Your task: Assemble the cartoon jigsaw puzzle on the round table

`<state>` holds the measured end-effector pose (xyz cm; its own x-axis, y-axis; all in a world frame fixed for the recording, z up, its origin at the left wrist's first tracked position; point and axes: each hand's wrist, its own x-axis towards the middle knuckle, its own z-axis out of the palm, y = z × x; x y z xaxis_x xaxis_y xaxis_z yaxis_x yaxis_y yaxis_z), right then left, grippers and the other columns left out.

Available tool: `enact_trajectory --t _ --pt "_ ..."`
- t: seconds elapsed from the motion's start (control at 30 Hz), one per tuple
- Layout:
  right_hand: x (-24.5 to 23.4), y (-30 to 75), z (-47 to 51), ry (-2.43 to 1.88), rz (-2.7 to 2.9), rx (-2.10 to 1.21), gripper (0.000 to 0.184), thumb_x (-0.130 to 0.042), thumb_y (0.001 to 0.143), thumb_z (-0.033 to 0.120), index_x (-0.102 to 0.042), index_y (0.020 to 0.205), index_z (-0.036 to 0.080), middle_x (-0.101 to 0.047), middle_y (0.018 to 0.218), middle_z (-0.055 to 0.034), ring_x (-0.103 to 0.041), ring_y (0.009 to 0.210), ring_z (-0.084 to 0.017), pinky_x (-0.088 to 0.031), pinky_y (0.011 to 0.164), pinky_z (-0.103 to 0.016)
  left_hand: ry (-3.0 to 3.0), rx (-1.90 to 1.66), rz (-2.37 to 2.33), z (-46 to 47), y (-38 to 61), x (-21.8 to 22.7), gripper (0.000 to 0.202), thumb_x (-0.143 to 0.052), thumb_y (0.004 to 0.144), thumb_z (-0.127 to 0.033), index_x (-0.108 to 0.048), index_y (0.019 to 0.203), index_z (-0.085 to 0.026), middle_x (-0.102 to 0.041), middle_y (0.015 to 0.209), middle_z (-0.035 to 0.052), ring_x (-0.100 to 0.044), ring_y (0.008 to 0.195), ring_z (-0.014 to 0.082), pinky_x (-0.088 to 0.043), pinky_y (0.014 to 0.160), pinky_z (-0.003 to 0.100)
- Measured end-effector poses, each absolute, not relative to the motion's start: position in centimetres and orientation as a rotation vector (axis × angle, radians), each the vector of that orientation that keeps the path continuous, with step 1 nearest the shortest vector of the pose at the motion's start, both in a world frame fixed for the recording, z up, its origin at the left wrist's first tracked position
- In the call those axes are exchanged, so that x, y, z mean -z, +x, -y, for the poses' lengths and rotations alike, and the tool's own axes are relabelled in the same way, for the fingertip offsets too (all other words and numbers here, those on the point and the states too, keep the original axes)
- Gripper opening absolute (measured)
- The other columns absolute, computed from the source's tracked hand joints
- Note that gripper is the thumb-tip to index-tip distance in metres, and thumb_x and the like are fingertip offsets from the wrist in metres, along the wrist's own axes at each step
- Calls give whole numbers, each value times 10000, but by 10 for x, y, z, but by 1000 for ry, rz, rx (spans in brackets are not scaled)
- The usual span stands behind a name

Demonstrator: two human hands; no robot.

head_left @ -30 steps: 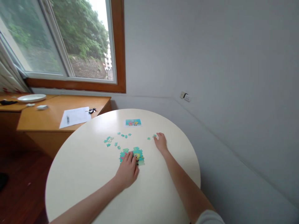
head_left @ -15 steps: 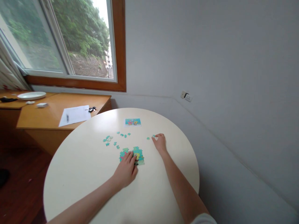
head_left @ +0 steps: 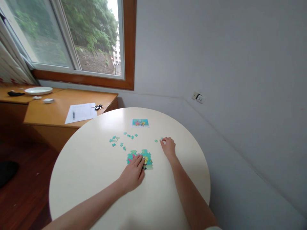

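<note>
A partly joined jigsaw puzzle (head_left: 148, 156) with cartoon figures lies on the round white table (head_left: 96, 179). My left hand (head_left: 134, 169) rests over its lower left part, fingers stretched out flat, hiding some of the picture. Off to the right, my right hand (head_left: 169, 147) touches the tabletop, thumb and forefinger pinched on a small teal puzzle piece (head_left: 161, 139), mostly covered by the fingertips. Just left of it lies another loose piece (head_left: 156, 141). Several more teal pieces (head_left: 129, 136) are scattered behind and left of the joined part.
A small picture card (head_left: 140, 122) with the cartoon scene lies toward the table's far edge. On the wooden desk (head_left: 59, 111) at the left are a sheet of paper (head_left: 82, 111), keys (head_left: 98, 107), a white box (head_left: 48, 100) and a white plate (head_left: 38, 90). A wall stands close on the right.
My right thumb and forefinger have closed on the piece, which now shows less. My left hand stays on the puzzle. The whole view has shifted slightly.
</note>
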<state>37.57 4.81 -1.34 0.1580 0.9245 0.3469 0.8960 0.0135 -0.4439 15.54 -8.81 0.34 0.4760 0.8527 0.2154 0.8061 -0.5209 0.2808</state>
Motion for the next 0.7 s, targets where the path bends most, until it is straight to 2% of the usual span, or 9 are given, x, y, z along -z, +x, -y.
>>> enact_trajectory --t 0.23,0.37,0.47,0.7 --pt "14 378 -46 -1711 1790 -155 76 -602 779 229 -645 769 167 -658 896 -80 -587 887 -200 -420 850 -323 2625 -516 -1489 91 157 -8 462 -411 838 -180 -521 1277 -87 -496 1351 200 -423 1291 309 -289 1097 541" --pt "14 376 -43 -1626 1770 -308 46 -603 763 214 -618 776 173 -663 859 -64 -594 814 -180 -452 808 -311 2613 -542 -1592 94 157 -10 443 -439 840 -204 -530 1268 -136 -476 1359 193 -400 1298 321 -268 1078 581" --pt "13 375 -40 -1590 1731 -423 39 -582 756 203 -604 782 184 -654 814 -36 -580 736 -159 -471 760 -299 2625 -515 -1581 93 157 -8 446 -437 846 -215 -522 1275 -127 -473 1353 204 -399 1293 329 -295 1065 566" --pt "-3 366 -34 -1457 1814 -398 255 -492 774 155 -650 974 152 -610 822 -51 -543 691 -146 -473 743 -302 2643 -529 -1542 90 156 -5 444 -418 854 -219 -515 1271 -101 -462 1354 222 -390 1296 342 -332 1054 547"
